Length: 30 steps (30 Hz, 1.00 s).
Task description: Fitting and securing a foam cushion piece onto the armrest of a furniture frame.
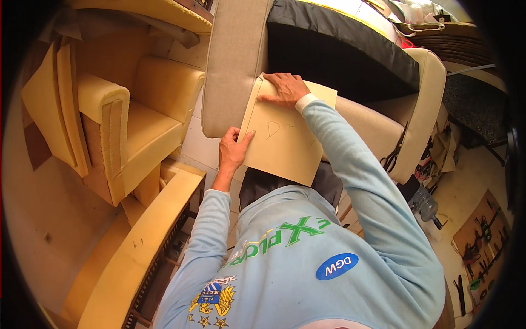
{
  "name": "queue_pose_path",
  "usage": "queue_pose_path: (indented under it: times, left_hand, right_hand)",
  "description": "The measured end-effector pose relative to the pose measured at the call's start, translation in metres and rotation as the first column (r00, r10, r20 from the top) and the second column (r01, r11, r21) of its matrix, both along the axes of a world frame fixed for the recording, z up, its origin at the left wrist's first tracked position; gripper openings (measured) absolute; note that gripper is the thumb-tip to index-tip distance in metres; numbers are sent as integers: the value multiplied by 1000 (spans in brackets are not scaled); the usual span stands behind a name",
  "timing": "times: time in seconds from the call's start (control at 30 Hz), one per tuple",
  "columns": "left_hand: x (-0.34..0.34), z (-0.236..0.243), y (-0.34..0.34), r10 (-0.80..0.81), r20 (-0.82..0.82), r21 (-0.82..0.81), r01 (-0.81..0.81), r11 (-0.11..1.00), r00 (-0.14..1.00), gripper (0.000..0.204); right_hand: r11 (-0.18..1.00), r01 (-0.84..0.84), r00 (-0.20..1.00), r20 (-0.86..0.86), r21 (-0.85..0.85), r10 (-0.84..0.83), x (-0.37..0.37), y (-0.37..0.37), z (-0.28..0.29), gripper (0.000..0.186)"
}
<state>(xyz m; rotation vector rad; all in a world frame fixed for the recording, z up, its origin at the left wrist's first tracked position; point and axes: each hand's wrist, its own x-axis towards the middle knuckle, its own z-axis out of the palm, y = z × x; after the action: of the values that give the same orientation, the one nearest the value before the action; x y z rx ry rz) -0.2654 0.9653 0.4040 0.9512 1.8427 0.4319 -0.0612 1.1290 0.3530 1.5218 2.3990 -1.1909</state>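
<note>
A thin, pale yellow board [285, 145] with pencil marks lies tilted over my lap, its far end against a seat frame. I cannot tell whether it is foam or card. My left hand [234, 151] grips its left edge, thumb on top and fingers going under. Across the far left corner lies my right hand [285, 89], palm down, fingers stretched toward the edge and thumb apart. A grey upholstered cushion or panel [233, 66] stands just beyond the left edge. Behind the board is a cream seat frame [370, 120] with a black fabric-covered part [339, 49].
To the left stands a yellow foam-covered armchair [156, 104], with a long foam-topped piece [142, 241] nearer me. Black-handled scissors [392, 159] rest against the cream frame at right. A plastic bottle [424, 204] and a board of hand tools [485, 241] are on the floor.
</note>
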Motion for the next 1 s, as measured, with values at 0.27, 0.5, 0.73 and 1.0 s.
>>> queue_pose_path:
  times: [0.27,0.5,0.73,1.0]
  left_hand:
    - [-2,-18,4,-21,-55,-37,19,999,998,36]
    - [-2,-15,10,-22,-7,-124,21,992,1000,34]
    - [-1,-16,10,-14,-34,-78,11,997,999,33]
    - [-5,-19,6,-19,-9,-81,18,997,1000,37]
  right_hand:
    - [977,4,998,63,212,-17,1,-7,1,91]
    - [896,95,995,-41,434,-86,2,-13,-11,91]
    - [932,74,997,-29,356,-68,3,-11,-8,93]
    - [940,160,978,-180,301,-109,10,3,-9,89]
